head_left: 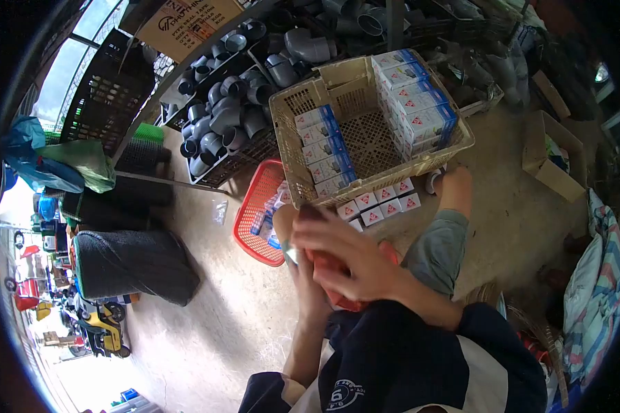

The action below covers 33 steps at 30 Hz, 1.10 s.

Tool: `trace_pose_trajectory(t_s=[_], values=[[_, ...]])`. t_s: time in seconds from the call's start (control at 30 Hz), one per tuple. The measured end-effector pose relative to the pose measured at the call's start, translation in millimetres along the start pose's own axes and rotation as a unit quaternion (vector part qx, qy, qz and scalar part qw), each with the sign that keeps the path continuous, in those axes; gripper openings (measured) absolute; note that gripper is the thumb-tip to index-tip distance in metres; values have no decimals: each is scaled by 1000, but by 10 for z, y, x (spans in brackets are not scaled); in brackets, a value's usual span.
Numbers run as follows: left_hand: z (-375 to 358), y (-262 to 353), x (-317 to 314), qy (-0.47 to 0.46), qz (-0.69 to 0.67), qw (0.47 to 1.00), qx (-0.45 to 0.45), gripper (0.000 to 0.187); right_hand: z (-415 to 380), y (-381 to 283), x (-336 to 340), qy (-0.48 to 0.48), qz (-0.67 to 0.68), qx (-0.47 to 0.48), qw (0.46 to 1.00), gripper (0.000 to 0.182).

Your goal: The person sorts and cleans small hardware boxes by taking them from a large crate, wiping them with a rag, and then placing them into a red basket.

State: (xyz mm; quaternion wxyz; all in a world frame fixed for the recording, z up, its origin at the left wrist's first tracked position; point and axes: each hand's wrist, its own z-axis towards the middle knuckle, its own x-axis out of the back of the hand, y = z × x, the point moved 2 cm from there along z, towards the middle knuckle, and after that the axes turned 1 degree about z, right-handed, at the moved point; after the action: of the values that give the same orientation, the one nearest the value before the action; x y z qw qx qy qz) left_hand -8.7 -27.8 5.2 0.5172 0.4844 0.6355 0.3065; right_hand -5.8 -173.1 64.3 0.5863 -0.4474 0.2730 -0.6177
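Note:
My right hand [355, 261] lies across in front of my left hand, its fingers stretched out and a little apart, blurred by motion. My left hand [308, 289] is close against it, its fingers mostly hidden. A small white patch shows by the left thumb. Behind and between the hands is something red [337, 303]; I cannot tell whether either hand grips it. Just beyond stands a beige plastic crate [413, 165] holding small white-and-blue boxes [331, 151] on the left and a taller stack [424, 110] on the right. Several white boxes [372, 215] sit on the floor at its near side.
To the left of the crate is a red basket [244, 224] with packaged items inside. Grey pipe elbows [227, 113] fill black crates at the back. A rolled dark mesh [134, 265] stands left, an open cardboard box [554, 175] right. My bent leg [434, 251] is beside the boxes.

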Motion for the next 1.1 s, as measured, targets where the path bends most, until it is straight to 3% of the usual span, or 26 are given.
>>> trace_pose_trajectory(t_s=[0.1,0.13,0.23,0.37,0.5,0.53,0.63,0.67,0.77,0.83,0.93,0.97,1.0,1.07,1.1], values=[[222,211,150,36,-26,998,-45,61,-207,-42,-134,-1,16,-37,999,53],[226,308,118,64,7,994,-85,70,-271,-16,-153,3,36,-89,995,48],[164,427,-29,94,74,981,-153,77,-427,184,-312,103,271,-237,927,41],[6,358,-82,-28,81,977,-196,89,-369,412,-310,137,345,-262,891,37],[125,204,-86,-30,17,992,-120,87,-250,326,-193,107,416,-246,869,39],[108,273,-123,0,88,991,-99,82,-241,273,-172,108,365,-218,899,40],[66,221,-78,-7,32,999,-11,78,-266,129,-194,100,229,-143,958,44],[-18,254,-107,-14,-45,999,-3,66,-280,100,-228,91,198,-124,968,45],[-122,102,-33,-17,10,998,60,72,-267,0,-245,68,77,-70,992,50],[-188,-13,41,-29,85,995,46,71,-86,39,-161,67,29,-21,997,52],[-229,14,8,-38,128,991,17,74,-82,196,-213,99,91,-97,986,57],[-211,66,16,-32,72,996,36,73,-114,213,-275,116,130,-127,977,58],[-187,226,-61,-28,16,998,54,72,-208,183,-334,112,54,-92,988,58],[-75,388,-27,-49,-84,994,58,70,-408,209,-453,107,109,-132,979,59],[-72,333,-14,-53,-69,994,67,69,-453,262,-481,104,137,-152,973,59]])
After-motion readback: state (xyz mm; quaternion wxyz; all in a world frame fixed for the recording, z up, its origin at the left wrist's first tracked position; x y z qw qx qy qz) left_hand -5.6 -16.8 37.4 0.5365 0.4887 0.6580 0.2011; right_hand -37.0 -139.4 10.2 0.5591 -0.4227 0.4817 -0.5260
